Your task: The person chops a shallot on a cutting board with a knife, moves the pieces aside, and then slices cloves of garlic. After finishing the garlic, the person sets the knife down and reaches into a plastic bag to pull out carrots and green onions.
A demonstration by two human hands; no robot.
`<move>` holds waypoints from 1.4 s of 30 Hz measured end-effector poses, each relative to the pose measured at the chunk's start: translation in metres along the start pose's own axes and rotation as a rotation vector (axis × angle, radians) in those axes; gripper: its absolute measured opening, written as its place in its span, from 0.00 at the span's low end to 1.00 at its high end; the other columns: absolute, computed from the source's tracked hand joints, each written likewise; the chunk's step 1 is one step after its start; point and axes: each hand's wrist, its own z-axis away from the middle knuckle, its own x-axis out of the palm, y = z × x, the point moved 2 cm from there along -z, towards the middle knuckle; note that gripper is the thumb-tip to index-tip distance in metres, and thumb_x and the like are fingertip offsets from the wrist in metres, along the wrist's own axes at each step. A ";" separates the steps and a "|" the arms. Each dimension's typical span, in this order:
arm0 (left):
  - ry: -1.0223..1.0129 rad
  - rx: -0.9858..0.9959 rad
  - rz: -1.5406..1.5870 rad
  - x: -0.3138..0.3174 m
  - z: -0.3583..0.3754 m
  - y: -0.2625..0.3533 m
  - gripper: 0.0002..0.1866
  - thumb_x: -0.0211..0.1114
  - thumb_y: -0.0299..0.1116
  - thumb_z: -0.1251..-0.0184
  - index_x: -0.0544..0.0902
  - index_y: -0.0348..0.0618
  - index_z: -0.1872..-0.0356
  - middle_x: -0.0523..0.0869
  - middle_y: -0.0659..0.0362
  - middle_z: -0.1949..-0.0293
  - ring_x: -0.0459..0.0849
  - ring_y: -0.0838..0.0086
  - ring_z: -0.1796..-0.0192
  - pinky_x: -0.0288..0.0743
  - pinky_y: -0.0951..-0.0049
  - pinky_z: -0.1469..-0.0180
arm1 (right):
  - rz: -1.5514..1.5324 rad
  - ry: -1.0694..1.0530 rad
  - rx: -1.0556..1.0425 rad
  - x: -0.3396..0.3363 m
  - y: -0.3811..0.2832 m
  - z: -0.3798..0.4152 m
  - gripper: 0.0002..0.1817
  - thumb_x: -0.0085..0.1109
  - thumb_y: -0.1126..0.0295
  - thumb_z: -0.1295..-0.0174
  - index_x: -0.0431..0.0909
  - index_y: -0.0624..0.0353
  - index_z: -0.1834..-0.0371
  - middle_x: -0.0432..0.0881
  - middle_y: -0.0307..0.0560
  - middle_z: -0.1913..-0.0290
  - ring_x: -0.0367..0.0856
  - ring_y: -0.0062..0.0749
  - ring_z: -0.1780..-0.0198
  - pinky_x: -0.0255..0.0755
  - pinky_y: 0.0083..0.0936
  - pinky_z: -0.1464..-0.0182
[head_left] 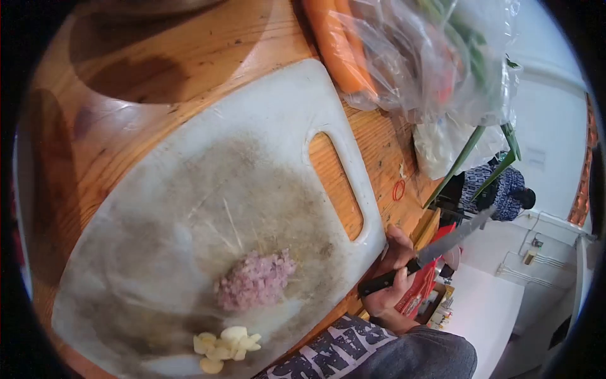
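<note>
My right hand (390,287), at the lower right, is closed around the black handle of a knife (451,243). The blade points up and right, beyond the board's edge. My left hand does not show. A worn white cutting board (170,208) lies on the wooden table (246,38). On it sit a small heap of finely chopped pinkish pieces (255,281) and, below that, peeled pale cloves or slices (227,344).
Carrots (341,47) and a clear plastic bag (442,57) of vegetables lie at the top. Green stalks (464,158) stick out near a red rubber band (398,189). A person (495,188) in patterned clothing is in the background, beyond a red container (416,294).
</note>
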 end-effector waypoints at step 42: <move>0.012 -0.022 0.058 0.007 0.029 0.009 0.34 0.65 0.40 0.28 0.65 0.31 0.28 0.65 0.39 0.31 0.68 0.49 0.29 0.67 0.51 0.29 | 0.850 -1.055 -0.637 0.173 -0.048 -0.425 0.20 0.66 0.57 0.30 0.85 0.60 0.45 0.86 0.44 0.57 0.81 0.28 0.58 0.78 0.30 0.53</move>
